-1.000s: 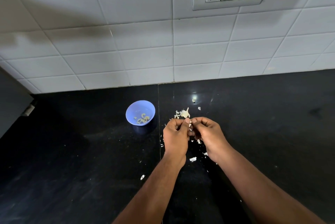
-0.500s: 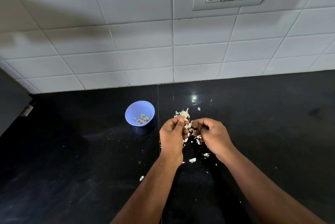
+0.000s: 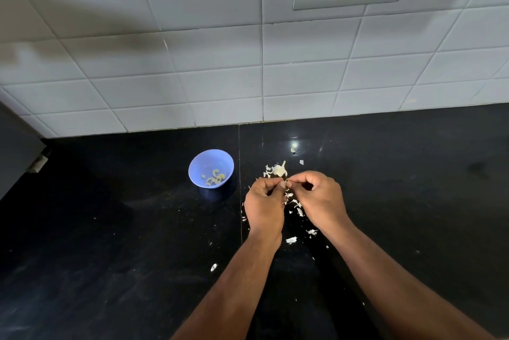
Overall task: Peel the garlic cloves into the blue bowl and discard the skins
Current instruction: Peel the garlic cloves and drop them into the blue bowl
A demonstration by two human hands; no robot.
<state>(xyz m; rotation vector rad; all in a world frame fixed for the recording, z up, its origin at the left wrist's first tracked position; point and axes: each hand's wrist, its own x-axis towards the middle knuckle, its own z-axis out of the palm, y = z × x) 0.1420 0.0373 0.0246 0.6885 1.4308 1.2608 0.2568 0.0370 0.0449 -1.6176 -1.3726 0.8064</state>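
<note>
Both hands meet over the black surface (image 3: 110,229), toward its back edge. The left hand (image 3: 264,203) and right hand (image 3: 321,199) have their fingers curled, fingertips pinched together on a small garlic clove (image 3: 286,183) that is mostly hidden between them. Just behind the hands lies the rest of the garlic (image 3: 280,170). Skins (image 3: 296,206) are scattered under and around the hands. The blue bowl (image 3: 211,168), holding peeled cloves (image 3: 215,177), stands left of the left hand, apart from it.
</note>
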